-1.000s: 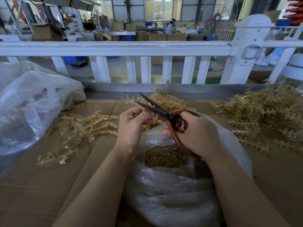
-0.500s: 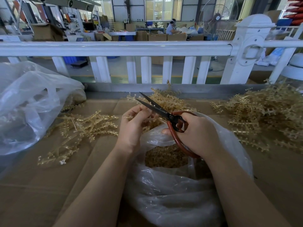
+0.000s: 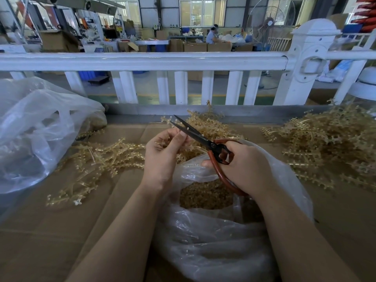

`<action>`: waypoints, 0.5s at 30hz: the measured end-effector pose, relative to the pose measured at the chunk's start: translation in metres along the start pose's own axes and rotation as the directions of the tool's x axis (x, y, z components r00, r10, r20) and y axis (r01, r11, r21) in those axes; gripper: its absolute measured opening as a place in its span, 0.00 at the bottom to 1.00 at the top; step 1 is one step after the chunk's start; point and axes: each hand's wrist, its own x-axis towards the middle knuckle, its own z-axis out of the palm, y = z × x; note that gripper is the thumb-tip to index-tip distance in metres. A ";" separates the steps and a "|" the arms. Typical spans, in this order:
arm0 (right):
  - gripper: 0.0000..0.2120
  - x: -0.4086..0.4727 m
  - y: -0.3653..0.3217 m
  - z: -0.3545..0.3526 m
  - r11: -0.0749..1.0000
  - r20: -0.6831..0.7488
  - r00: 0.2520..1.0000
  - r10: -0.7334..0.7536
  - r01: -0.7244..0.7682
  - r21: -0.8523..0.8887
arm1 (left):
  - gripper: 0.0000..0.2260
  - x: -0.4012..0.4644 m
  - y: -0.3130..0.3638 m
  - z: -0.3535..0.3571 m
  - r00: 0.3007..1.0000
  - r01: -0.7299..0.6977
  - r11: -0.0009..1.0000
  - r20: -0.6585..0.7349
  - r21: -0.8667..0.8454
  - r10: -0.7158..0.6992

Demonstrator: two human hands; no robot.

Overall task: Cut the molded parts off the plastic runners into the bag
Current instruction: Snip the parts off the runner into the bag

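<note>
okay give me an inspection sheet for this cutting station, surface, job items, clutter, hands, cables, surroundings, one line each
Surface: brown cardboard covers the bench.
Job's things: clear bag open at the near centre, with cut parts inside; scissors, blades open, above the bag; runner piles at left, behind the hands and at right.
Clutter: second clear plastic bag at far left.
Hands: left hand pinches a runner piece at the blades; right hand grips the red scissor handles.
Cables: nothing seen.
Surroundings: white railing behind the bench; factory floor beyond with cartons, a standing fan and a seated person.
</note>
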 end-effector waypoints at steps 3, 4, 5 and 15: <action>0.37 0.000 -0.001 0.000 1.000 -0.025 1.000 -0.002 0.002 -0.017 | 0.08 0.000 0.000 -0.001 1.000 -0.005 1.000 0.024 0.004 0.005; 0.37 0.000 -0.001 0.000 1.000 -0.037 0.999 -0.004 0.003 -0.026 | 0.09 0.000 0.000 -0.001 0.999 -0.011 1.000 0.033 0.015 0.010; 0.36 0.000 -0.002 0.000 0.999 -0.046 0.999 -0.006 0.004 -0.035 | 0.09 0.000 -0.001 -0.001 0.999 -0.017 0.999 0.041 0.029 0.016; 0.30 -0.001 0.002 0.003 0.996 -0.067 0.997 -0.040 0.034 -0.079 | 0.07 0.000 -0.001 -0.002 0.999 -0.022 0.999 0.043 0.044 0.020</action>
